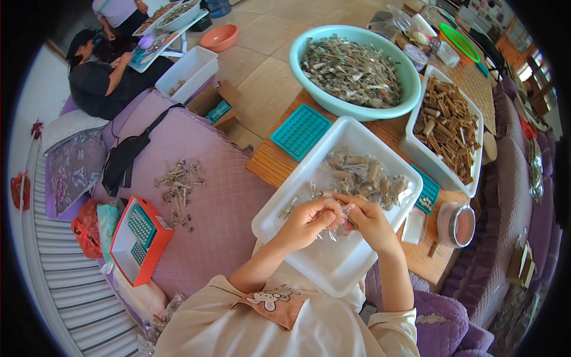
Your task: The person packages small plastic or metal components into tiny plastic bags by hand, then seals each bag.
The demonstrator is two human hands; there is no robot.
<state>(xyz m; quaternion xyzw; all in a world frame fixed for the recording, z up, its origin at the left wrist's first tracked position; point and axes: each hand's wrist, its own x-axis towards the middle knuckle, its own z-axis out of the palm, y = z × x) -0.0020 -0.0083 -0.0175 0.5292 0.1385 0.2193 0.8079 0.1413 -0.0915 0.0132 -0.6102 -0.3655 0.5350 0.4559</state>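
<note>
Above the white plastic tray (pixel 326 277), my left hand (pixel 308 225) and my right hand (pixel 371 222) meet with fingertips pinched together. Between them is a small clear plastic bag (pixel 341 221); its exact contents are too small to make out. Thin white strands hang beneath the fingers. In the far half of the tray lies a heap of clear plastic packets (pixel 372 172) around short tan rolls. A few small greyish packets (pixel 289 208) lie apart, left of my left hand. The wooden table's edge is just beyond the tray.
Beyond stand a turquoise basin (pixel 355 111) full of small greyish packets and a white bin (pixel 473 189) of brown pieces. Teal moulded trays (pixel 300 132) and a round clear tub (pixel 456 225) flank my tray. Left, a red box (pixel 156 253) rests on the purple couch (pixel 232 208). Two people are at the far left.
</note>
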